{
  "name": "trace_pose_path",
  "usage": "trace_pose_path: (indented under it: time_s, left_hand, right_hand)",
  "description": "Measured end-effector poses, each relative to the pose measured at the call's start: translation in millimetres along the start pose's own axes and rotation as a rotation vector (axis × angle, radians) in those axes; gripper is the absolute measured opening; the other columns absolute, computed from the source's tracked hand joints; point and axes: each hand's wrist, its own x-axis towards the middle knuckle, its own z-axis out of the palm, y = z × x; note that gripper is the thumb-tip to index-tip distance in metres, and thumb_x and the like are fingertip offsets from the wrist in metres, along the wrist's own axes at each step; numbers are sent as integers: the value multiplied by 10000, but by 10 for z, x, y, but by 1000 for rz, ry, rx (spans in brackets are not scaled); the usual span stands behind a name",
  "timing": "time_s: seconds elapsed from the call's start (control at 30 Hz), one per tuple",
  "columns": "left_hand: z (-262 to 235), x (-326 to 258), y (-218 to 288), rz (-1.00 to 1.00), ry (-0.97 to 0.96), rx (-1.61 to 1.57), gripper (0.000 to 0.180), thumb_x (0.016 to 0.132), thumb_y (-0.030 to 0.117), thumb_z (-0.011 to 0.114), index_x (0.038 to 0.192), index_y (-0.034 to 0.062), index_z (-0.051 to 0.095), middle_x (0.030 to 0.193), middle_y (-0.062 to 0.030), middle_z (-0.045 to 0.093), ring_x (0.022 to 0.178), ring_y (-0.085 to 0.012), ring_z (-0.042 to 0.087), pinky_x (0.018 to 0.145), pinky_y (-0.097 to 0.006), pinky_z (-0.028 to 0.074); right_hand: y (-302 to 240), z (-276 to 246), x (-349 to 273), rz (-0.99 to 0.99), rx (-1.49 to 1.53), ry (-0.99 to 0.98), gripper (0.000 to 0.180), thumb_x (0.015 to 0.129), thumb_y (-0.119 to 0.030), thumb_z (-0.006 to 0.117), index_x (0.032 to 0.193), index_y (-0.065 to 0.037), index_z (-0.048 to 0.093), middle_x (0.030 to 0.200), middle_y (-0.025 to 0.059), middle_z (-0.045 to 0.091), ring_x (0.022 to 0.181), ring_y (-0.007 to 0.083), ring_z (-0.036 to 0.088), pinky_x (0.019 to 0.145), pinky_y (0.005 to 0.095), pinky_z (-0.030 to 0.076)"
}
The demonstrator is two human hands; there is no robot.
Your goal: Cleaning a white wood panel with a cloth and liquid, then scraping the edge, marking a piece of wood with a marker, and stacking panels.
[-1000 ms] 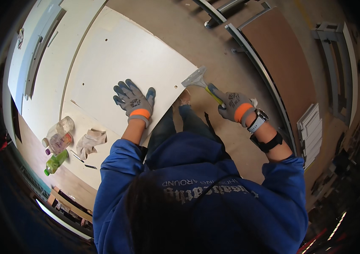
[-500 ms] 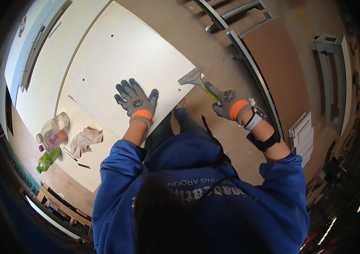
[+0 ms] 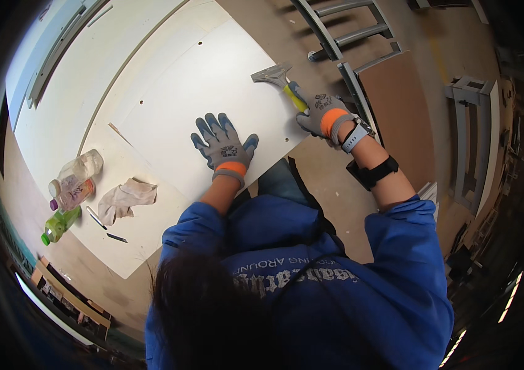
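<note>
A flat white panel with a few small dark holes lies on a larger white work surface. My left hand, in a grey glove with an orange cuff, rests on the panel with its fingers spread. My right hand, gloved alike, is wrapped round the yellow-green handle of a scraper. The scraper's wide metal blade is over the panel's right part; whether it touches cannot be made out.
Left of the panel are clear plastic bottles, a green bottle, a crumpled cloth and a dark-bladed cutter. A grey metal rail lies at the far left. Right stand a metal frame and a brown board.
The scraper in my right hand has moved up and slightly left, from the panel's edge to over it. My left hand sits farther right in view, and the whole view has shifted.
</note>
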Motion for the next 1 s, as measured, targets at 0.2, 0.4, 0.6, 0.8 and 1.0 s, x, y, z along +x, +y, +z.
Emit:
trace_pose_path:
  time_s: [0.2,0.4,0.6,0.8,1.0]
  left_hand:
    - [55,-8,-57,-12,-4,-39,909,871,659,378,1489,25,170,1551,-219,95,1427,-437,-22,1107,-608,-4]
    - [-43,41,-20,-25,-56,-60,903,878,662,352,1489,24,165,1550,-217,101,1429,-429,-25,1118,-591,-24]
    - [-104,-43,-11,-43,-140,-75,906,872,648,385,1487,19,166,1551,-219,96,1431,-423,-24,1123,-576,-52]
    - [-94,-32,10,-65,-115,-66,910,868,642,396,1484,12,169,1547,-219,116,1430,-420,1,1126,-573,-37]
    - [-45,-28,-3,-56,-36,-69,900,870,639,391,1481,11,182,1546,-214,119,1432,-410,11,1130,-571,-3]
  right_hand:
    - [117,61,106,-135,-210,30,760,798,-320,534,1490,-237,232,897,170,673,841,318,661,813,394,508]
    - [-389,-564,868,-193,-211,84,759,791,-328,524,1486,-212,241,1022,197,664,931,356,643,874,395,494]
    - [-284,-572,972,-398,-447,302,730,787,-267,502,1477,-193,274,1050,188,664,950,330,650,850,388,507]
    - [-498,-1046,1227,-375,-322,3,737,782,-208,493,1484,-199,267,948,176,677,725,286,667,720,391,533]
    - [-466,-1516,1247,-388,-455,-143,749,791,-160,482,1494,-237,235,826,133,671,595,215,642,618,345,536]
